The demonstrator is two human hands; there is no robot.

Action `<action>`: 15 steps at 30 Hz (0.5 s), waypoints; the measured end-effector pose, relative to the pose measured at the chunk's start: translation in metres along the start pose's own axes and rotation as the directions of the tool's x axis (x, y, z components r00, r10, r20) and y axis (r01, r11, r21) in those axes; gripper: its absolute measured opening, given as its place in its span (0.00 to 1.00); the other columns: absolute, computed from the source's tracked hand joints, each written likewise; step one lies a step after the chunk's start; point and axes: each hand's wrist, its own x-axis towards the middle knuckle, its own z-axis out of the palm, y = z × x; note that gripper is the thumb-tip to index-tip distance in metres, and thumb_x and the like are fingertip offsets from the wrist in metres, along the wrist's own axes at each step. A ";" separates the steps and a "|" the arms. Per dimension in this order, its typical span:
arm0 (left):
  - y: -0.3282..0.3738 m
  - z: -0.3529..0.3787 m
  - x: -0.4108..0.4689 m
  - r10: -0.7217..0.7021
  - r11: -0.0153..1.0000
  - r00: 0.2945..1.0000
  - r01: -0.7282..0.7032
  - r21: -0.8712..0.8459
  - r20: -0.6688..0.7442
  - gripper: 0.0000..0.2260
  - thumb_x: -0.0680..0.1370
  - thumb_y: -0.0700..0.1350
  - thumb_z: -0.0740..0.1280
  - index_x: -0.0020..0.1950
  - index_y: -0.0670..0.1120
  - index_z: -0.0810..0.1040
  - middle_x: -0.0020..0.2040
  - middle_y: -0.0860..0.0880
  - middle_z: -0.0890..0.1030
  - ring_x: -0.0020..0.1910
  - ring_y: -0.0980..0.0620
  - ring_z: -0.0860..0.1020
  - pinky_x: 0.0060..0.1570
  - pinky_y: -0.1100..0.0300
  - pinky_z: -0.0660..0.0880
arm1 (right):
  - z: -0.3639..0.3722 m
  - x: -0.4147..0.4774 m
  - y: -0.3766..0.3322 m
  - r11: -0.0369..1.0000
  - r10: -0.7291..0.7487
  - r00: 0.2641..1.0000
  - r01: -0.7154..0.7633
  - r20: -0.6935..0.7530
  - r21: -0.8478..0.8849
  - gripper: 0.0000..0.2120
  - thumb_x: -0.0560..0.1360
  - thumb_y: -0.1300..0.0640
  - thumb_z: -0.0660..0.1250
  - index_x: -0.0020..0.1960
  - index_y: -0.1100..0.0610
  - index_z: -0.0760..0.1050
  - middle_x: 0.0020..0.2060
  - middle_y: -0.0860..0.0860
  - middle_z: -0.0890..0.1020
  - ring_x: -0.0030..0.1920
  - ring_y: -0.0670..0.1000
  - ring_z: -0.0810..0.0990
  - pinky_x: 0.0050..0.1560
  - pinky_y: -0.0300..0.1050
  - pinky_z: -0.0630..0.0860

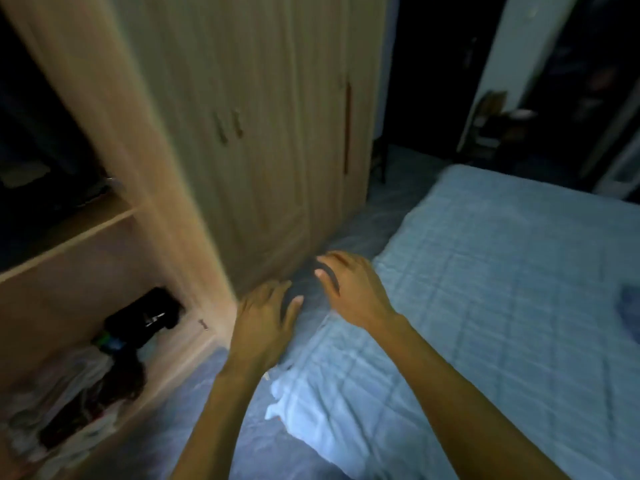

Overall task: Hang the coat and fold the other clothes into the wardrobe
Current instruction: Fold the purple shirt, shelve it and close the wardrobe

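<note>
The frame is blurred by motion. My left hand (265,318) and my right hand (349,287) reach forward side by side over the gap between the wardrobe (214,133) and the bed (485,271). Both hands have relaxed, spread fingers and hold nothing. The wardrobe's left section stands open: a wooden shelf (69,233) up high, and below it a pile of clothes (76,393) with a black item (143,317) on top. A small blue cloth (628,306) lies at the bed's right edge.
The wardrobe's two right doors with their handles (228,126) are closed. A light blue quilted cover lies on the bed. A narrow strip of floor (381,216) runs between wardrobe and bed. A dark doorway (433,74) and a cluttered corner sit at the back right.
</note>
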 end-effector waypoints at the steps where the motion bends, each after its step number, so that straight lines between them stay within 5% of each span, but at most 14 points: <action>1: 0.022 0.015 0.008 0.047 0.998 0.998 -0.045 -0.046 0.040 0.26 0.78 0.60 0.52 0.61 0.44 0.77 0.59 0.44 0.79 0.57 0.44 0.77 0.58 0.50 0.72 | -0.017 -0.019 0.022 0.997 0.073 0.997 -0.073 -0.028 -0.005 0.19 0.78 0.47 0.56 0.57 0.58 0.78 0.52 0.55 0.82 0.51 0.57 0.80 0.53 0.53 0.76; 8: 0.161 0.095 0.047 0.354 0.890 0.923 -0.284 -0.358 0.148 0.26 0.77 0.61 0.54 0.61 0.43 0.77 0.59 0.45 0.79 0.59 0.46 0.76 0.61 0.52 0.71 | -0.117 -0.149 0.123 0.845 0.494 0.814 -0.533 -0.306 -0.053 0.20 0.78 0.46 0.56 0.58 0.58 0.79 0.54 0.53 0.82 0.54 0.54 0.80 0.56 0.50 0.75; 15: 0.263 0.152 0.048 0.586 0.711 0.767 -0.329 -0.621 0.264 0.23 0.78 0.59 0.57 0.65 0.46 0.74 0.64 0.48 0.75 0.63 0.51 0.72 0.64 0.59 0.65 | -0.177 -0.224 0.137 0.622 0.652 0.615 -0.768 -0.443 -0.151 0.17 0.78 0.50 0.60 0.59 0.58 0.78 0.54 0.54 0.82 0.55 0.53 0.79 0.57 0.41 0.70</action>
